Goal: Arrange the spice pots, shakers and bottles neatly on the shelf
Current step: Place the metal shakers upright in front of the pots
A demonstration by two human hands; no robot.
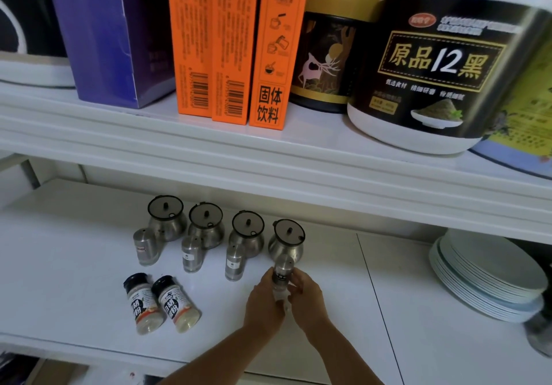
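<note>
On the white lower shelf several steel spice pots with dark round lids stand in a row, from the leftmost pot to the rightmost pot. In front of the first three stand steel shakers. Another steel shaker stands upright before the rightmost pot, with my left hand and my right hand both closed around its lower half. Two clear pepper bottles with black caps stand side by side at the front left.
A stack of pale plates fills the right end of the lower shelf, with a dark jar in front of it. The upper shelf carries a purple box, three orange boxes, a gold-lidded canister and a large black tub.
</note>
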